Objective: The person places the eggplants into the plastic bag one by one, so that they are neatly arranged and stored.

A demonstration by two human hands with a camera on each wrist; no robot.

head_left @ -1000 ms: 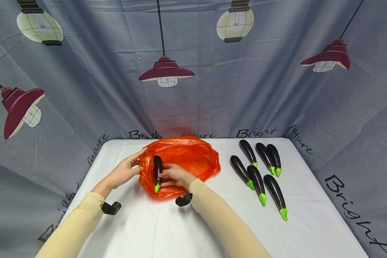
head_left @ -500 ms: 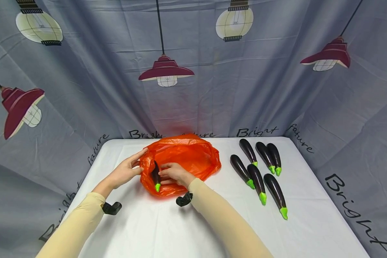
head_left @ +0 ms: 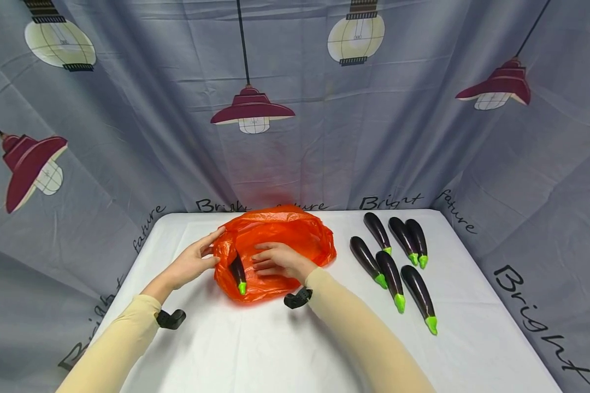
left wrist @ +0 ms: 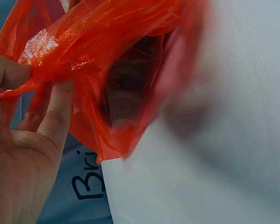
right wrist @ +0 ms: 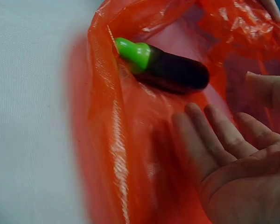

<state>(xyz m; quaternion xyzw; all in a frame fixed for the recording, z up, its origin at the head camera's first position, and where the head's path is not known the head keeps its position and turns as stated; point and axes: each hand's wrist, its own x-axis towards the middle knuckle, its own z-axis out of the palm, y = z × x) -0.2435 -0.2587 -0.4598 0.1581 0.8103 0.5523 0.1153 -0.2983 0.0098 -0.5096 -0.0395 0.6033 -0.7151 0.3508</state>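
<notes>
An orange-red plastic bag [head_left: 297,232] lies on the table with its mouth spread open. At its left edge my left hand [head_left: 192,265] pinches the plastic between thumb and fingers; the left wrist view shows the thumb [left wrist: 9,72] on the film. Inside the bag, near that side, lies a dark purple eggplant [right wrist: 175,72] with a bright green stem end. My right hand [head_left: 282,261] is over the bag, to the right of this eggplant and apart from it. Its fingers [right wrist: 224,133] are extended and hold nothing.
Several more eggplants [head_left: 390,275] lie loosely grouped on the right side of the white table [head_left: 255,349]. Behind the table hangs a grey curtain [head_left: 305,158] printed with lamps.
The eggplant has sunk lower and tilted inside the bag, and my right hand has let it go and drawn back to the right. The left hand stays at the bag's edge.
</notes>
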